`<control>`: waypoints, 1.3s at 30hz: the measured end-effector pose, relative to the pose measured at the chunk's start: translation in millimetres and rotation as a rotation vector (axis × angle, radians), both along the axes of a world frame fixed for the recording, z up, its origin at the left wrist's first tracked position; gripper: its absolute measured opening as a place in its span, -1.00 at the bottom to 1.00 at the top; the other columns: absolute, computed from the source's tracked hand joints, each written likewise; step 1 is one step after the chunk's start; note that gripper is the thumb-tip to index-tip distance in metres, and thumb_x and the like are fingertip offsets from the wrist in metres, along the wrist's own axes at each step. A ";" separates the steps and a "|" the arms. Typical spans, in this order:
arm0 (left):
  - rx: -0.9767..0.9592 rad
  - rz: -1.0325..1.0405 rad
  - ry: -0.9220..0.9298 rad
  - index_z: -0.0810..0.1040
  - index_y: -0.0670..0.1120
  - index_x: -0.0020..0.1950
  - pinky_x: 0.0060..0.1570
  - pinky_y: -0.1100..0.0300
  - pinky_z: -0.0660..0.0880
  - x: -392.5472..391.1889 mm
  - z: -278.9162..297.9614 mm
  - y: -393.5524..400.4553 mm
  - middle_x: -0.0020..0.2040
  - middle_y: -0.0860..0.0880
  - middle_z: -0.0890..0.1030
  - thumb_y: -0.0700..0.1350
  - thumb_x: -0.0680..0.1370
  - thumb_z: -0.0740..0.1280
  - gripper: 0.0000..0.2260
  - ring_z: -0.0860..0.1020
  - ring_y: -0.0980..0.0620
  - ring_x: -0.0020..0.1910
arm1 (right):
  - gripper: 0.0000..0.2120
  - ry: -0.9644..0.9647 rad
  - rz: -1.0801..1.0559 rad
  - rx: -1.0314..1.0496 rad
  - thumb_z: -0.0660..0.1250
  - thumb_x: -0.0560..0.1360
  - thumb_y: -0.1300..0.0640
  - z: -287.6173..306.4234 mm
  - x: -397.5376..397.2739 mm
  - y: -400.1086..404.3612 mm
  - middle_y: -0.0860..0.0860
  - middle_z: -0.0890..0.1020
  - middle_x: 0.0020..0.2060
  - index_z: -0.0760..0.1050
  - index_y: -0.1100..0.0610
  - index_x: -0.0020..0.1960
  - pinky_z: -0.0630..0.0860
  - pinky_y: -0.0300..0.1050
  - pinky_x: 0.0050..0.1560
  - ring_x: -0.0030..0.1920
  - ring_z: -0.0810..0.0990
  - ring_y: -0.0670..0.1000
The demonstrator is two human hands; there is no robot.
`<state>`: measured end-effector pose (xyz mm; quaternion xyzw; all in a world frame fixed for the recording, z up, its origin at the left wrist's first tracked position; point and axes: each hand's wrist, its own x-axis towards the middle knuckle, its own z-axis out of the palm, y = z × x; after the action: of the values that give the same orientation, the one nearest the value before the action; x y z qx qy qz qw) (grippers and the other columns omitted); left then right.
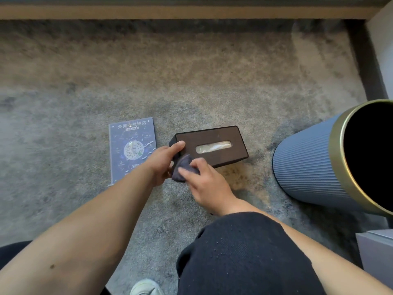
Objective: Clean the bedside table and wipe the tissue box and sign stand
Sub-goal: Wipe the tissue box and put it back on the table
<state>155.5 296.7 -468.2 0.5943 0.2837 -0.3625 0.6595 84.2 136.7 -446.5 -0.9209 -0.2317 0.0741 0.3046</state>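
A dark brown tissue box (214, 137) lies on the carpet, its slot facing up with tissue showing. My left hand (164, 161) grips the box's left end, thumb on the top edge. My right hand (205, 184) presses a dark grey cloth (182, 169) against the box's near left corner. To the left of the box, the blue sign stand (131, 145) lies flat on the carpet, its lower right part hidden by my left wrist.
A ribbed blue bin (308, 167) with a gold rim stands at the right. A grey furniture corner (376, 248) sits at the lower right. My knee (244, 252) in black trousers and a white shoe (144, 287) are at the bottom. A wooden ledge (191, 12) runs along the far edge.
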 end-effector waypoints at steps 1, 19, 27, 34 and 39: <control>0.010 -0.002 -0.003 0.53 -0.21 0.23 0.04 -0.11 0.49 -0.4 1.4 -0.1 -0.09 -0.11 0.66 0.15 0.49 0.37 -0.50 0.61 -0.17 -0.10 | -0.65 0.013 0.063 0.035 0.36 0.45 0.22 1.7 -4.9 -1.5 0.22 0.50 0.04 0.53 0.15 0.23 0.56 0.03 -0.25 -0.07 0.53 0.21; -0.034 0.023 -0.004 0.52 -0.12 0.19 -0.17 -0.02 0.62 1.6 -11.2 3.7 -0.10 -0.07 0.72 0.08 0.50 0.37 -0.63 0.69 -0.16 -0.09 | -0.73 0.016 -0.294 0.113 0.27 0.50 0.17 -12.8 -26.1 -55.1 0.06 0.52 0.01 0.54 0.14 0.19 0.55 -0.05 -0.31 -0.18 0.50 -0.03; -0.046 0.019 0.019 0.48 -0.13 0.25 -0.14 -0.02 0.62 -2.8 -10.2 2.0 0.12 -0.15 0.65 -0.01 0.51 0.40 -0.63 0.68 -0.14 -0.03 | -0.68 0.072 -0.290 -0.254 0.24 0.56 0.06 -27.3 88.0 -45.0 0.10 0.46 0.15 0.49 0.02 0.30 0.50 0.03 -0.12 0.08 0.49 0.16; -0.060 0.042 0.016 0.44 -0.11 0.21 -0.14 -0.03 0.63 -5.4 -6.4 2.2 0.12 -0.14 0.62 -0.02 0.51 0.41 -0.66 0.69 -0.15 -0.04 | -0.86 0.378 -0.678 -0.572 0.16 0.58 0.03 -43.4 112.3 -119.9 0.09 0.43 0.13 0.48 -0.03 0.03 0.36 -0.02 -0.17 -0.02 0.50 0.18; -0.041 0.044 0.014 0.45 -0.11 0.22 -0.17 0.00 0.63 -2.3 -4.0 8.8 0.12 -0.11 0.62 -0.01 0.51 0.40 -0.65 0.68 -0.13 -0.02 | -0.67 0.356 -0.801 -0.437 0.08 0.62 -0.02 -45.2 93.6 -119.9 0.11 0.38 0.23 0.46 -0.02 0.31 0.37 -0.03 -0.11 0.02 0.52 0.16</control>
<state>153.1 305.5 -472.2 0.5717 0.2938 -0.3580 0.6773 177.8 16.7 -491.6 -0.9531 0.2172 0.1543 0.1437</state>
